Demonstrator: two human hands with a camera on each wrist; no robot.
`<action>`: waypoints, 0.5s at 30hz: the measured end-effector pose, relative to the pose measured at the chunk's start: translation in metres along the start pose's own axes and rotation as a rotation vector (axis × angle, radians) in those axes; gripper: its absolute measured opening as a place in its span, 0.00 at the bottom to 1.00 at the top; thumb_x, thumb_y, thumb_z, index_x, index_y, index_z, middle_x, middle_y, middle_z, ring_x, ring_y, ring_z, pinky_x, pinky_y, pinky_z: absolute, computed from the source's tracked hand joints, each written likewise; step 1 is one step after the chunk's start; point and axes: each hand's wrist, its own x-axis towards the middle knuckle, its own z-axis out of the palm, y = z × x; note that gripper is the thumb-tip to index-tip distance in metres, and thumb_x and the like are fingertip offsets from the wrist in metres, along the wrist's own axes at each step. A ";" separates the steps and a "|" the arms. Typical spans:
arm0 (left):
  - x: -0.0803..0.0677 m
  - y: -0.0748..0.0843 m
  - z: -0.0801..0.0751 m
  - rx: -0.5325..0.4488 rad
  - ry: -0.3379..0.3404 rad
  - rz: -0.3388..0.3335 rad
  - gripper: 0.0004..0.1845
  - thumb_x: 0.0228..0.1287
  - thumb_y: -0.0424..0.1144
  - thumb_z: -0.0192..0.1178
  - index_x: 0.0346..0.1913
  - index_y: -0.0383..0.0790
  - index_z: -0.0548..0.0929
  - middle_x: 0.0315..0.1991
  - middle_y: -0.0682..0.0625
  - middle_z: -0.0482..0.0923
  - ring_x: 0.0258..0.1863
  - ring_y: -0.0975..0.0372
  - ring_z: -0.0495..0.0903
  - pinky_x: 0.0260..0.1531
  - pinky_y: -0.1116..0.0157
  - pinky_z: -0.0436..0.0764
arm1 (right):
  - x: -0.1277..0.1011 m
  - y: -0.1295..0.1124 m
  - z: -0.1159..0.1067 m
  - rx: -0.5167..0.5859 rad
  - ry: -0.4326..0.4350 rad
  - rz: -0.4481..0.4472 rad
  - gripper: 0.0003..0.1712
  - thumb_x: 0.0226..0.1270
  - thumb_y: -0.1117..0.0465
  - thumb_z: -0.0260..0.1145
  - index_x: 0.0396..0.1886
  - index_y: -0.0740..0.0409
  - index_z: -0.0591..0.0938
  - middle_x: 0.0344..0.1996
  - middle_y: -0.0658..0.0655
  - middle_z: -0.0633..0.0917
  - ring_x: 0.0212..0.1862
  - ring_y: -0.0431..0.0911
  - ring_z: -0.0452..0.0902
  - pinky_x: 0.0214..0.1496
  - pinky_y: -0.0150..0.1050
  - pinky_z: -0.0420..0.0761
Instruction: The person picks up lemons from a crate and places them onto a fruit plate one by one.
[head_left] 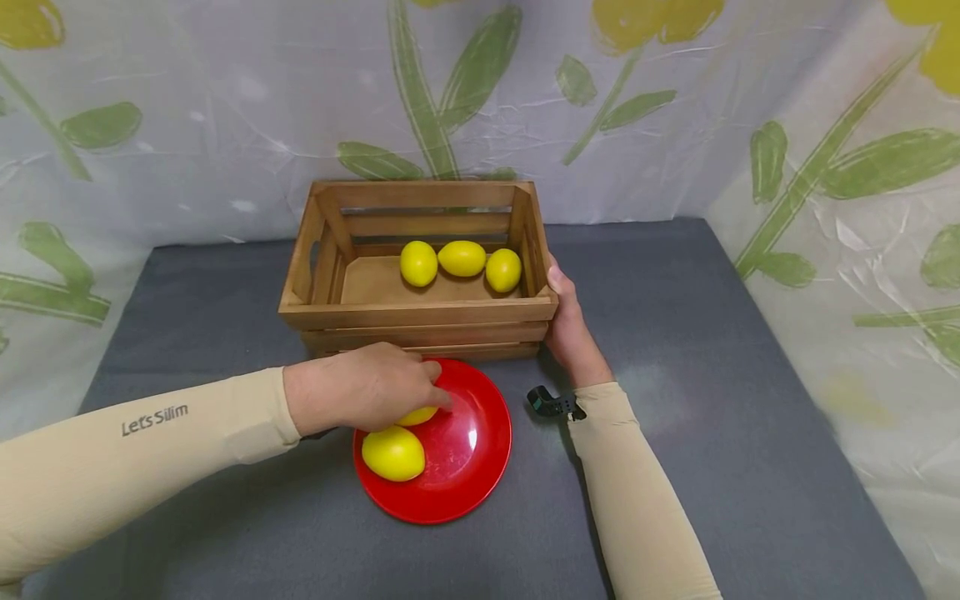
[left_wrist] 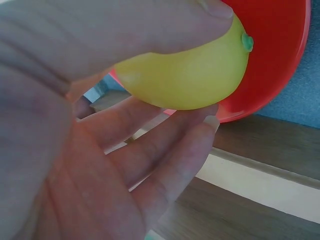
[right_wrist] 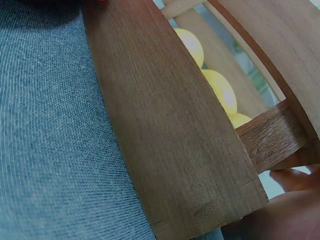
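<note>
My left hand (head_left: 367, 387) reaches over the red plate (head_left: 480, 433) and grips a yellow lemon (head_left: 417, 416), mostly hidden under the fingers in the head view. In the left wrist view, the thumb lies across this lemon (left_wrist: 190, 80) and fingers bend beneath it; its green tip shows. Beside it on the plate lies a second lemon (head_left: 393, 454). Behind the plate stands a slatted wooden crate (head_left: 420, 315), with three lemons inside, one of them in the middle (head_left: 462, 258). At the crate's right end, my right hand (head_left: 572, 329) holds the side, its fingers partly hidden.
A dark grey cloth (head_left: 712, 400) covers the table. Plastic sheeting (head_left: 247, 125) with painted flowers hangs along the back and both sides. A black strap (head_left: 551, 403) sits at the right wrist.
</note>
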 end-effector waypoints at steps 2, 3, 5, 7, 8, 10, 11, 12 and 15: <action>0.000 -0.001 0.001 -0.005 -0.001 -0.006 0.38 0.54 0.41 0.83 0.70 0.64 0.84 0.51 0.49 0.81 0.44 0.59 0.77 0.41 0.62 0.84 | 0.000 0.000 0.000 -0.004 0.000 -0.002 0.56 0.70 0.26 0.44 0.91 0.47 0.47 0.87 0.60 0.50 0.85 0.59 0.48 0.87 0.66 0.47; -0.001 -0.001 0.001 -0.008 -0.002 -0.008 0.38 0.54 0.41 0.83 0.70 0.64 0.84 0.51 0.49 0.81 0.44 0.59 0.77 0.41 0.62 0.84 | 0.000 0.001 0.000 -0.007 0.000 -0.004 0.56 0.70 0.26 0.44 0.91 0.47 0.47 0.87 0.60 0.50 0.85 0.59 0.48 0.87 0.66 0.47; -0.001 -0.002 0.001 -0.017 -0.005 -0.014 0.38 0.54 0.41 0.84 0.70 0.64 0.84 0.51 0.49 0.81 0.45 0.59 0.77 0.41 0.61 0.84 | 0.001 0.001 -0.001 -0.013 -0.001 -0.008 0.56 0.70 0.26 0.44 0.91 0.47 0.47 0.87 0.61 0.51 0.84 0.59 0.48 0.87 0.66 0.47; -0.001 -0.002 0.001 -0.023 -0.008 -0.018 0.38 0.54 0.40 0.83 0.70 0.64 0.84 0.51 0.48 0.81 0.45 0.59 0.77 0.42 0.61 0.85 | 0.001 0.001 -0.001 -0.015 -0.002 -0.010 0.57 0.70 0.26 0.44 0.91 0.47 0.47 0.87 0.61 0.51 0.84 0.59 0.48 0.87 0.66 0.47; -0.001 -0.002 0.001 -0.025 -0.009 -0.019 0.39 0.54 0.40 0.84 0.70 0.64 0.84 0.51 0.49 0.81 0.45 0.59 0.77 0.42 0.61 0.85 | 0.001 0.001 -0.001 -0.016 -0.003 -0.011 0.57 0.70 0.25 0.44 0.91 0.47 0.47 0.87 0.61 0.51 0.84 0.59 0.48 0.87 0.66 0.47; -0.002 -0.002 0.001 -0.030 -0.012 -0.021 0.39 0.53 0.40 0.84 0.70 0.64 0.84 0.51 0.48 0.80 0.45 0.59 0.77 0.42 0.61 0.85 | 0.001 0.001 -0.001 -0.017 -0.004 -0.012 0.57 0.70 0.25 0.44 0.91 0.47 0.47 0.87 0.60 0.50 0.85 0.58 0.48 0.87 0.66 0.46; -0.002 -0.002 0.001 -0.031 -0.012 -0.022 0.39 0.54 0.40 0.83 0.70 0.64 0.84 0.52 0.49 0.80 0.45 0.58 0.77 0.43 0.61 0.85 | 0.000 0.001 -0.001 -0.017 -0.004 -0.011 0.57 0.69 0.25 0.44 0.91 0.47 0.47 0.87 0.60 0.50 0.85 0.58 0.48 0.87 0.66 0.46; -0.002 -0.002 0.001 -0.032 -0.011 -0.022 0.39 0.54 0.40 0.83 0.70 0.63 0.84 0.52 0.48 0.81 0.45 0.58 0.77 0.43 0.60 0.85 | 0.000 0.001 -0.001 -0.019 -0.004 -0.011 0.57 0.69 0.25 0.44 0.91 0.47 0.47 0.87 0.60 0.50 0.85 0.58 0.47 0.88 0.66 0.46; -0.003 -0.002 0.000 -0.035 -0.002 -0.020 0.38 0.54 0.40 0.83 0.70 0.62 0.84 0.52 0.48 0.81 0.46 0.58 0.78 0.45 0.59 0.86 | 0.000 0.001 -0.001 -0.020 -0.003 -0.010 0.57 0.69 0.25 0.44 0.91 0.47 0.47 0.87 0.60 0.50 0.85 0.58 0.47 0.88 0.66 0.45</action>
